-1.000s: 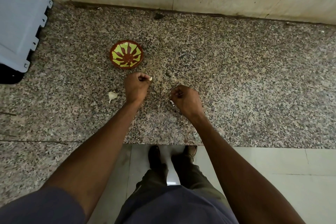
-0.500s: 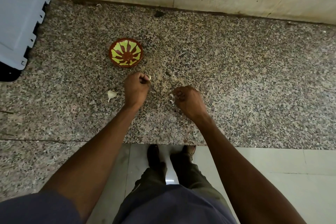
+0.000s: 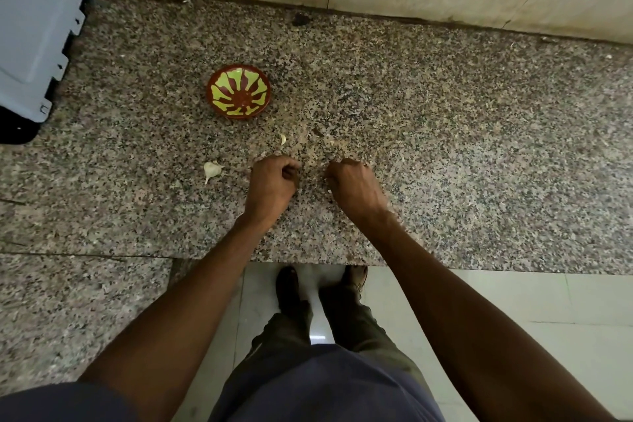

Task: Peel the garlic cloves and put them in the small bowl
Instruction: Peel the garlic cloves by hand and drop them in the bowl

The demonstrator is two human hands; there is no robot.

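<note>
Your left hand (image 3: 272, 183) and right hand (image 3: 354, 187) hover curled over the granite bench (image 3: 445, 147); whether either grip holds anything is hidden. A small pale piece, likely a peeled garlic clove (image 3: 283, 139), lies between your hands and the painted small bowl (image 3: 238, 91). An unpeeled clove (image 3: 211, 169) sits left. Cloves are light, firm and slippery; pinch their sides. The bench edge lies near your wrists.

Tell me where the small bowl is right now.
In the head view the small bowl sits on the granite counter, left of centre, beyond the left hand, apart from it, and to the right of the grey crate.
</note>
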